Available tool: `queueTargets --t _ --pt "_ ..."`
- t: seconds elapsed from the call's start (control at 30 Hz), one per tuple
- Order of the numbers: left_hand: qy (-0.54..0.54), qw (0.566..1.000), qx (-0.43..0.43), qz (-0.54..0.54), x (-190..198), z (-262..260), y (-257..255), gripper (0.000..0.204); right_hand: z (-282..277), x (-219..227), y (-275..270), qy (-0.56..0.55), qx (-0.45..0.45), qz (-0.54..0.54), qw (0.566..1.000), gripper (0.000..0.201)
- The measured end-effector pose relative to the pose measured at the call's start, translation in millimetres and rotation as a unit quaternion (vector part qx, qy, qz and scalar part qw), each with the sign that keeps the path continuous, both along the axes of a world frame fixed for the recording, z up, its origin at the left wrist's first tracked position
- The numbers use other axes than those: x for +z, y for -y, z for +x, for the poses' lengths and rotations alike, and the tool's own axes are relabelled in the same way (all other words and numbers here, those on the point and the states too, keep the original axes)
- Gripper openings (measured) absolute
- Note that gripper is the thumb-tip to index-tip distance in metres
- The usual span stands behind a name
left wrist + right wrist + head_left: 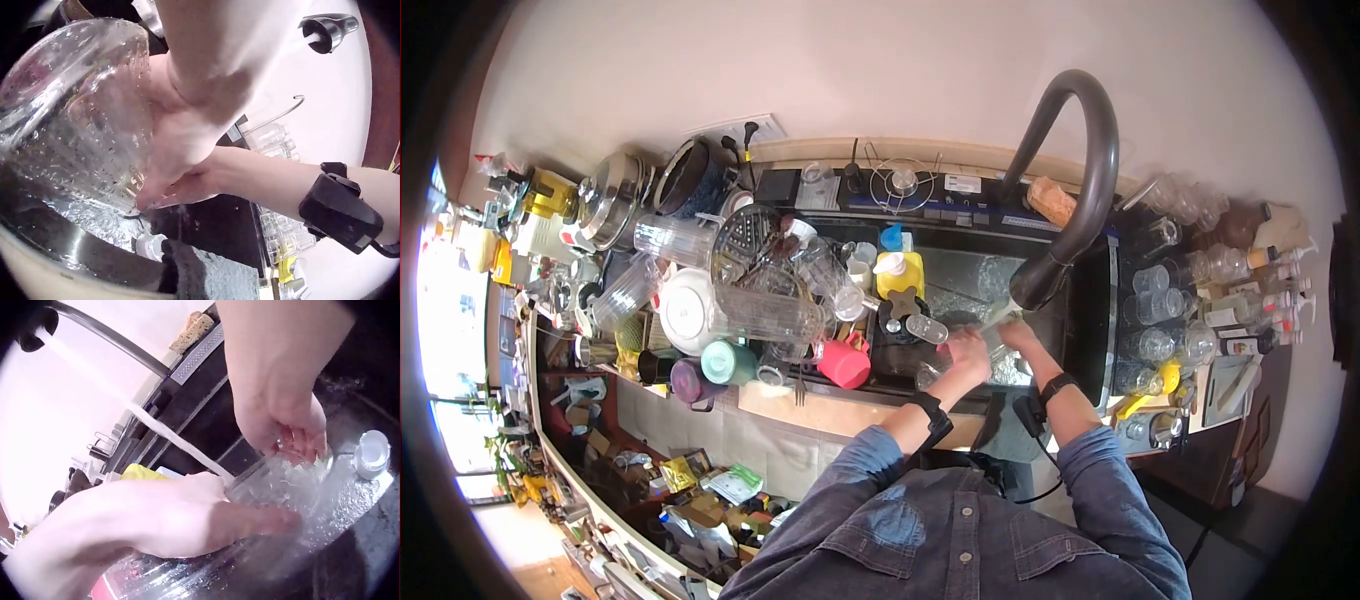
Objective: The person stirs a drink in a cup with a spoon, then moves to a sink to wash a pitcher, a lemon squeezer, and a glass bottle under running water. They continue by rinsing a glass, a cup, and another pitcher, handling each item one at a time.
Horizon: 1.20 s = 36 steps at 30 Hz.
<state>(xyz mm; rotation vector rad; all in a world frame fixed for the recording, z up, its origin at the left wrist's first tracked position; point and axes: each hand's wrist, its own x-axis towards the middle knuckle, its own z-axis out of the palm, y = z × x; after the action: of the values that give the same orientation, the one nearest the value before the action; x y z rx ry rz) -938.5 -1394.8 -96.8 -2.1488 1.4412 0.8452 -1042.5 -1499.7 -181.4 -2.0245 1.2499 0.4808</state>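
Observation:
Under the tap, a large wet clear container [81, 119] lies tilted over the sink [1050, 330]. My left hand [181, 134] grips it, thumb and fingers along its wall; in the head view the left hand [968, 357] is left of the right hand [1022, 337]. The fingers of my right hand [284, 419] curl at the container's end, partly seen through clear wall and water. A stream of water [165, 431] falls from the tap nozzle [37, 331] toward the container. A small white cup-like piece [373, 453] sits beyond the right hand.
A yellow soap bottle [902, 277] stands at the sink's left. Clear pitchers [770, 315], a white bowl [688, 310] and a pink jug [843, 364] crowd the left counter. Clear glasses [1157, 305] line the right side. The dark tap [1090, 150] arches overhead.

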Motion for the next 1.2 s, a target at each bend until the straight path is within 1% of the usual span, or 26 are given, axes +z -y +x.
queueTargets --t 0.03,0.07,0.13,0.17,0.27,0.3,0.37,0.4,0.43,0.47,0.5,0.53,0.6,0.73,0.77,0.8,0.83,0.87,0.93,0.97,1.0,1.07,1.1,1.13,1.17,1.2 --pt "-0.006 1.000 -0.004 0.010 0.4 -0.5 1.7 0.111 0.7 11.7 0.8 -0.006 -0.009 0.027 1.000 0.038" --pt "-0.013 1.000 -0.009 0.020 0.7 -0.3 2.7 0.112 -1.2 13.4 1.5 -0.002 -0.039 0.018 0.999 0.039" --pt "-0.087 0.996 0.016 -0.014 3.6 6.5 4.5 0.108 -10.2 16.6 6.1 0.006 -0.097 -0.002 0.995 0.041" --pt "-0.124 0.991 0.028 -0.031 6.7 11.1 3.5 0.106 -15.4 20.0 15.0 0.023 -0.150 0.041 0.988 0.036" --pt "-0.192 0.966 0.074 -0.155 9.9 21.5 -4.9 0.094 -24.3 41.6 27.4 0.161 -0.272 0.080 0.946 0.028" --pt "-0.238 0.947 0.091 -0.199 4.5 23.9 -6.9 0.091 -23.3 53.3 30.9 0.220 -0.282 0.098 0.929 0.021" --pt "-0.326 0.894 0.122 -0.282 -13.2 24.7 -8.6 0.086 -10.9 101.3 15.9 0.220 -0.233 -0.021 0.947 0.021" --pt "-0.352 0.868 0.141 -0.321 -8.7 20.9 -7.9 0.084 -0.4 116.0 5.2 0.218 -0.208 -0.080 0.950 0.021" --pt "-0.377 0.839 0.158 -0.359 0.5 16.0 -7.1 0.083 7.9 119.3 -10.0 0.223 -0.156 -0.205 0.940 0.024" --pt "-0.400 0.807 0.175 -0.397 6.0 12.1 -5.8 0.082 15.5 111.1 -18.5 0.173 -0.121 -0.252 0.944 0.031" --pt "-0.375 0.784 0.133 -0.477 5.1 9.4 -5.0 0.069 24.6 126.7 -32.2 0.155 -0.098 -0.238 0.954 0.036" --pt "-0.357 0.778 0.135 -0.499 3.6 8.3 -4.2 0.067 37.9 148.2 -46.5 0.164 -0.107 -0.259 0.946 0.038" --pt "-0.320 0.767 0.140 -0.539 -1.1 7.9 -7.5 0.064 44.3 129.5 -52.0 0.143 -0.065 -0.220 0.963 0.035" --pt "-0.248 0.733 0.147 -0.616 -31.1 9.0 -7.6 0.058 52.8 149.6 -60.0 0.230 0.000 -0.172 0.958 0.024" --pt "-0.416 0.669 0.267 -0.555 -77.2 7.6 -1.7 0.065 49.5 150.4 -58.1 0.249 0.030 -0.158 0.955 0.022" --pt "-0.540 0.554 0.400 -0.491 -122.4 6.2 4.0 0.073 46.3 151.0 -56.1 0.268 0.061 -0.142 0.951 0.021" --pt "-0.446 0.659 0.359 -0.487 -72.1 14.4 -7.5 0.073 40.9 162.8 -54.4 0.296 0.092 -0.156 0.938 0.016" --pt "-0.342 0.750 0.310 -0.474 -33.4 20.1 -15.2 0.073 34.1 162.7 -49.5 0.325 0.095 -0.209 0.918 0.015" --pt "-0.335 0.751 0.285 -0.492 -19.0 19.0 -16.6 0.086 14.5 161.6 -37.2 0.377 0.105 -0.310 0.866 0.013" --pt "-0.327 0.754 0.260 -0.507 -16.6 18.6 -16.4 0.090 4.1 162.2 -34.8 0.377 0.055 -0.299 0.875 0.010" --pt "-0.319 0.756 0.235 -0.522 -14.2 19.1 -16.1 0.094 -6.3 160.8 -32.6 0.356 -0.026 -0.247 0.901 0.011" --pt "-0.338 0.747 0.237 -0.522 -17.8 18.8 -16.3 0.096 -35.6 123.9 -15.2 0.245 -0.040 -0.184 0.951 0.018" --pt "-0.346 0.741 0.241 -0.522 -19.0 18.4 -15.9 0.096 -47.3 108.4 -10.3 0.146 0.007 -0.146 0.978 0.026" --pt "-0.354 0.736 0.245 -0.523 -19.9 18.0 -14.7 0.096 -60.2 88.3 -5.5 0.046 0.054 -0.106 0.992 0.034" --pt "-0.354 0.735 0.244 -0.524 -20.1 17.0 -14.5 0.096 -79.5 40.9 1.9 -0.002 0.141 -0.097 0.985 0.056" --pt "-0.353 0.735 0.244 -0.525 -20.3 15.6 -16.4 0.097 -82.9 32.3 4.7 -0.049 0.149 0.003 0.988 0.076"
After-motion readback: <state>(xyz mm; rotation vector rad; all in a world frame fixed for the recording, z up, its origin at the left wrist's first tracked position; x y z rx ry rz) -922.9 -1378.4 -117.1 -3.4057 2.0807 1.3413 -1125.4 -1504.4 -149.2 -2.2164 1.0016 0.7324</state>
